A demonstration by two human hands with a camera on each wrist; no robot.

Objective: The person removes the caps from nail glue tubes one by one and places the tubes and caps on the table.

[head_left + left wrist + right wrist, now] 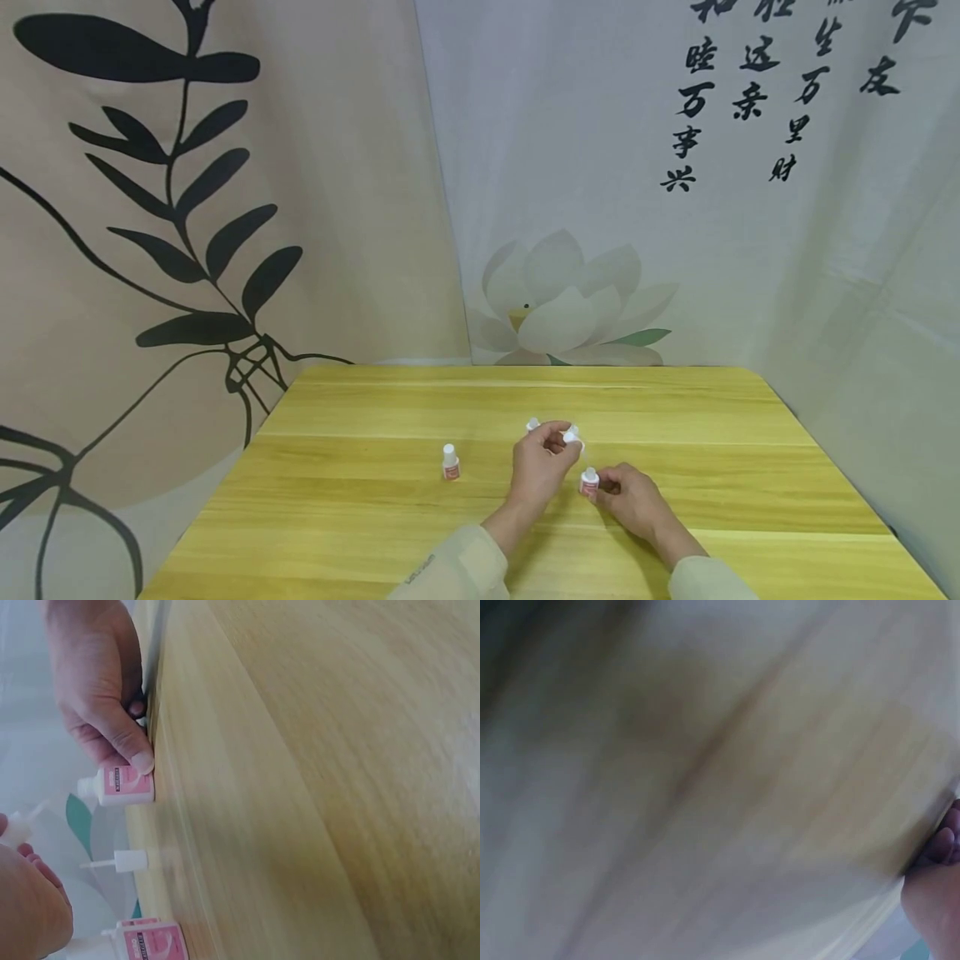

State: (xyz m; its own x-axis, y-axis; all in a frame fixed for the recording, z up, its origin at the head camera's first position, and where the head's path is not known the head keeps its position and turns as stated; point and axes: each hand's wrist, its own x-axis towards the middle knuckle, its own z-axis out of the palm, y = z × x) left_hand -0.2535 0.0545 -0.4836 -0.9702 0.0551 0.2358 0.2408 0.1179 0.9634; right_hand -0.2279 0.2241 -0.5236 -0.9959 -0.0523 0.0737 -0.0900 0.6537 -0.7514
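My left hand pinches a white cap with a thin applicator stem, above and beside a small white bottle with a pink label. The bottle stands upright on the table, its narrow neck uncovered, and my right hand grips it low on its side. In the left wrist view, another white cap stands on the table with its thin stem pointing up. Near the left hand is a pink-labelled bottle, with part of another behind it. The right wrist view catches only part of a hand.
A capped bottle stands alone to the left on the wooden table. Behind the left hand shows the white top of another bottle. A printed curtain hangs along the table's far edge.
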